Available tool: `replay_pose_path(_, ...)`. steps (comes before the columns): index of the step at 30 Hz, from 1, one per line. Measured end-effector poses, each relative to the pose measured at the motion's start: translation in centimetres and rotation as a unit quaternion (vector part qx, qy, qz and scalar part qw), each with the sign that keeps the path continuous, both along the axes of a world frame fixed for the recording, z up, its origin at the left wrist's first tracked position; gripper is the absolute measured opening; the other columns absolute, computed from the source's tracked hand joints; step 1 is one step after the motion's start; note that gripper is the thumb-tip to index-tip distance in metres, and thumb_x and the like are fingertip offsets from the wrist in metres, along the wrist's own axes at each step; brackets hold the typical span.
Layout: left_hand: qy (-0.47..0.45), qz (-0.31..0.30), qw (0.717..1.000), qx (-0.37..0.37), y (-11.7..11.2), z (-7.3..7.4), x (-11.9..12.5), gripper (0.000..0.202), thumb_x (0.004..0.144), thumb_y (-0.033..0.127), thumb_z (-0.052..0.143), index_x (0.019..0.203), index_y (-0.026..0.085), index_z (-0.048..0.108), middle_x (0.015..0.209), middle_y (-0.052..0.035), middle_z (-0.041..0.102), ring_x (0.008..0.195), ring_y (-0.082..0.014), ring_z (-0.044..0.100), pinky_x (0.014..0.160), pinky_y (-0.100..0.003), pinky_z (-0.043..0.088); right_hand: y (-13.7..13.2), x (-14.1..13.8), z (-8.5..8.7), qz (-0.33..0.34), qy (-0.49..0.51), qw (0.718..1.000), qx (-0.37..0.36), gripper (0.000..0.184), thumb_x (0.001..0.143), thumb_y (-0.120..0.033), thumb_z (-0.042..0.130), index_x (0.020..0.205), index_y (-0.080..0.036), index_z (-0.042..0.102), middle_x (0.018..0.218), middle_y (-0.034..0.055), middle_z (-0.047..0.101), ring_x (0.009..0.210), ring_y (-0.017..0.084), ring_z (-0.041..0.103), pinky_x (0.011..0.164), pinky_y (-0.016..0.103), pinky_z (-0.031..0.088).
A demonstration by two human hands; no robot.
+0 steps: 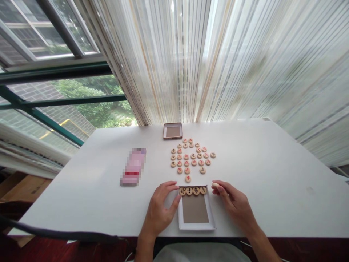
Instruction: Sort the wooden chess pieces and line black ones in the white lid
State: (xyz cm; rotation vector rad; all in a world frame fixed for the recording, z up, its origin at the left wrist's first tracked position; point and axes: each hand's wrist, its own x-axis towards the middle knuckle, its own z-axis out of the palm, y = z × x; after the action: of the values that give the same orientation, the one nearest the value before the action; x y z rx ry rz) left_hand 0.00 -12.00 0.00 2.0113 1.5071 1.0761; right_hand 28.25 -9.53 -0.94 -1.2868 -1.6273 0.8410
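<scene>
A shallow white-walled box (212, 214) lies on the table in front of me, with a row of several wooden Chinese chess pieces (196, 190) along its far side, marked in black characters. My left hand (163, 203) is at the box's left edge, thumb and forefinger apart around its far left corner; I cannot tell if they press on it. To the right of the box, my right hand (235, 200) pinches a round chess piece (215, 185) between thumb and fingers. Beyond the box, many more chess pieces (193, 156) with red or black characters lie spread out flat.
An open box lid or tray (172, 137) with a brown rim stands at the table's far edge. A pink blurred-out flat object (134, 167) lies to the left on the white table (275, 182). Striped curtains (191, 62) and a window (54, 72) border the far side.
</scene>
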Motion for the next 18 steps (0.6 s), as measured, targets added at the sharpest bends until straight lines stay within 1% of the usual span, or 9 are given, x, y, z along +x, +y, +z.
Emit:
replay_pose_path(4, 0.011, -0.004, 1.000, 0.001, 0.0, 0.2, 0.0, 0.021, 0.093, 0.023, 0.062, 0.114, 0.027, 0.065, 0.124, -0.0081, 0.067, 0.118, -0.0252, 0.063, 0.102, -0.044, 0.053, -0.4, 0.0, 0.2, 0.022, -0.054, 0.997, 0.050, 0.018, 0.098, -0.032, 0.059, 0.111, -0.028, 0.072, 0.106, 0.0060, 0.077, 0.093, 0.024, 0.074, 0.082, 0.033, 0.062)
replay_pose_path(7, 0.020, -0.010, 1.000, -0.002, 0.0, 0.3, 0.0, 0.021, 0.093, 0.021, 0.061, 0.113, 0.027, 0.065, 0.124, -0.0079, 0.067, 0.118, -0.0255, 0.063, 0.102, -0.045, 0.054, -0.9, -0.7, 0.8, 0.068, -0.076, 0.992, 0.079, 0.016, 0.095, -0.027, 0.064, 0.108, -0.029, 0.072, 0.102, 0.0059, 0.076, 0.090, 0.023, 0.073, 0.075, 0.031, 0.062)
replay_pose_path(8, 0.023, -0.011, 1.000, -0.001, -0.1, 0.3, 0.0, 0.021, 0.092, 0.021, 0.061, 0.113, 0.027, 0.065, 0.123, -0.0079, 0.067, 0.118, -0.0257, 0.063, 0.101, -0.045, 0.054, -1.0, -1.1, 1.0, 0.088, -0.081, 0.989, 0.088, 0.018, 0.094, -0.025, 0.064, 0.110, -0.029, 0.072, 0.101, 0.0059, 0.076, 0.089, 0.023, 0.073, 0.075, 0.030, 0.062)
replay_pose_path(10, 0.028, -0.014, 1.000, -0.001, -0.1, 0.3, 0.0, 0.021, 0.092, 0.019, 0.060, 0.111, 0.027, 0.066, 0.123, -0.0079, 0.068, 0.117, -0.0262, 0.063, 0.101, -0.046, 0.054, -1.3, -2.1, 1.6, 0.127, -0.094, 0.982, 0.100, 0.022, 0.094, -0.021, 0.063, 0.114, -0.029, 0.070, 0.102, 0.0064, 0.075, 0.090, 0.023, 0.072, 0.079, 0.032, 0.060)
replay_pose_path(12, 0.033, -0.016, 0.999, -0.003, -0.1, 0.2, 0.0, 0.021, 0.092, 0.018, 0.060, 0.110, 0.026, 0.066, 0.122, -0.0080, 0.068, 0.117, -0.0264, 0.063, 0.100, -0.046, 0.054, -1.6, -3.2, 2.2, 0.160, -0.127, 0.974, 0.101, 0.021, 0.095, -0.021, 0.063, 0.114, -0.029, 0.068, 0.102, 0.0069, 0.075, 0.090, 0.023, 0.071, 0.080, 0.033, 0.058)
replay_pose_path(15, 0.036, -0.020, 0.999, -0.006, -0.1, 0.2, 0.1, 0.019, 0.092, 0.017, 0.060, 0.108, 0.026, 0.067, 0.122, -0.0078, 0.068, 0.116, -0.0263, 0.062, 0.100, -0.046, 0.053, -1.7, -5.0, 2.7, 0.204, -0.187, 0.956, 0.099, 0.010, 0.097, -0.024, 0.060, 0.104, -0.026, 0.068, 0.094, 0.0064, 0.074, 0.084, 0.023, 0.068, 0.076, 0.034, 0.055)
replay_pose_path(18, 0.036, -0.024, 0.999, -0.004, -0.1, 0.3, 0.1, 0.019, 0.092, 0.017, 0.060, 0.107, 0.026, 0.067, 0.121, -0.0079, 0.069, 0.115, -0.0262, 0.062, 0.099, -0.046, 0.052, -1.6, -6.4, 2.6, 0.215, -0.226, 0.943, 0.117, 0.008, 0.098, -0.023, 0.059, 0.097, -0.024, 0.067, 0.088, 0.0056, 0.073, 0.081, 0.022, 0.066, 0.075, 0.033, 0.052)
